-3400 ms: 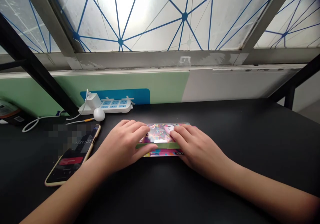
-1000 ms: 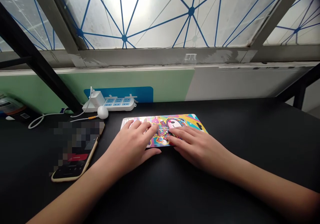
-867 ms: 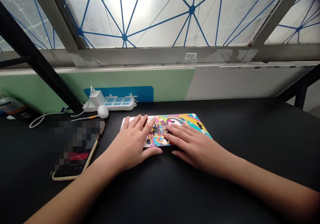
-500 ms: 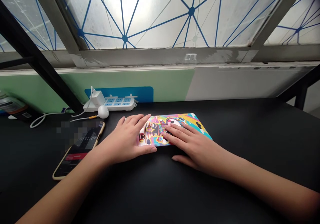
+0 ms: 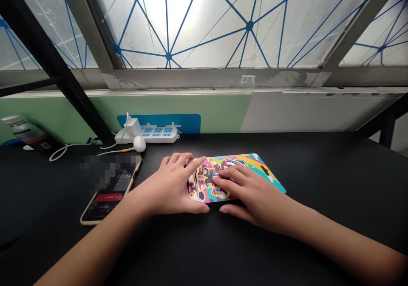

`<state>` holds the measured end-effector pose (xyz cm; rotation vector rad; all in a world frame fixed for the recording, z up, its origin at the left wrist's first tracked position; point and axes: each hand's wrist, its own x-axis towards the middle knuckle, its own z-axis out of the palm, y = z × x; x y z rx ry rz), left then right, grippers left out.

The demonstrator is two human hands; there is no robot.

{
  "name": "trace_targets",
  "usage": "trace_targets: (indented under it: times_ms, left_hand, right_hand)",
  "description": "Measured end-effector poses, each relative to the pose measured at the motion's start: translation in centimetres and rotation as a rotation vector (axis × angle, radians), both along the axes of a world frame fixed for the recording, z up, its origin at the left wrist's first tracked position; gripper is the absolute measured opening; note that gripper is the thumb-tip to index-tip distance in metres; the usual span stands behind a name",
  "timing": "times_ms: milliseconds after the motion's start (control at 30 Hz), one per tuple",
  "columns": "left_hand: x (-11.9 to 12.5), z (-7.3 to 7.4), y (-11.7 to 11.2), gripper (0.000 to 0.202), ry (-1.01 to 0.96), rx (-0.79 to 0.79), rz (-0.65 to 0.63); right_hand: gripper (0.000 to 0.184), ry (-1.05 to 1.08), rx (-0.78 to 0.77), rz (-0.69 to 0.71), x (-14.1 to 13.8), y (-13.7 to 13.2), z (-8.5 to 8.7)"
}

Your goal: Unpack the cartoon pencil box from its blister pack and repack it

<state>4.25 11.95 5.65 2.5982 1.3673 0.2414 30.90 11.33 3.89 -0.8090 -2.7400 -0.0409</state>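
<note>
A flat, thin cartoon-printed booklet (image 5: 208, 188) in pink, yellow and turquoise lies on the black table in front of me; whether it has pages inside I cannot make out. My left hand (image 5: 180, 186) spans its left end, the thumb along the near edge and the index finger reaching over the far edge. Across its middle rests my right hand (image 5: 251, 192), palm down, with slightly bent fingers apart on the printed face. The right thumb lies on the table just off the near edge. Part of the print is hidden under the right fingers.
Left of my left hand lies a phone (image 5: 106, 196) with a lit timer screen, partly blurred. Behind it stand a white power strip (image 5: 159, 135) with a plugged-in charger (image 5: 132, 127) and a round white object (image 5: 139, 144) on a cable. A bottle (image 5: 27, 133) leans far left. A black post (image 5: 76, 94) rises at the left.
The booklet has shifted slightly toward me together with both hands. My right fingers are more bent than before. The camera view has turned a little, moving the background right and down.
</note>
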Motion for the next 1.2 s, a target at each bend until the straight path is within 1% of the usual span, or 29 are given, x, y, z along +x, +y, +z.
trace_targets:
  times_ms: [100,200,367,467,567,733,867,967,1100,1200]
  left_hand:
    - [0.2,0.1,-0.2,0.106,-0.008,-0.002,-0.016]
    - [0.3,-0.2,-0.2,0.105,-0.03,-0.01,-0.038]
    - [0.2,-0.6,-0.2,0.103,-0.053,0.003,-0.047]
    - [0.2,-0.5,-0.2,0.102,-0.053,0.002,-0.055]
    - [0.2,-0.4,-0.1,0.103,-0.051,-0.013,-0.054]
    - [0.2,-0.3,-0.1,0.103,-0.047,-0.006,-0.047]
    - [-0.1,-0.3,0.0,0.106,-0.03,-0.022,-0.035]
    - [-0.3,-0.2,0.1,0.109,-0.005,-0.043,-0.03]
    - [-0.4,-0.3,0.2,0.108,0.021,-0.031,-0.033]
    - [-0.4,-0.3,0.2,0.105,0.035,-0.016,-0.027]
  right_hand:
    - [0.059,-0.026,0.007,0.011,-1.3,-0.4,-0.4]
    - [0.065,-0.059,0.056,0.056,-3.0,-0.8,-0.8]
    - [0.063,-0.076,0.11,0.084,-5.2,-0.9,-1.2]
    - [0.066,-0.079,0.093,0.071,-5.3,-0.8,-1.1]
    - [0.073,-0.094,0.051,0.062,-4.9,-0.6,-1.0]
    - [0.085,-0.117,-0.028,0.089,-4.2,-0.2,-0.7]
    - [0.097,-0.113,-0.074,0.077,-3.1,0.0,-0.7]
    - [0.096,-0.082,-0.115,0.067,-1.4,0.1,-0.7]
    - [0.086,-0.062,-0.133,0.021,2.3,0.3,-0.4]
    - [0.085,-0.061,-0.133,-0.023,5.5,0.4,-0.2]
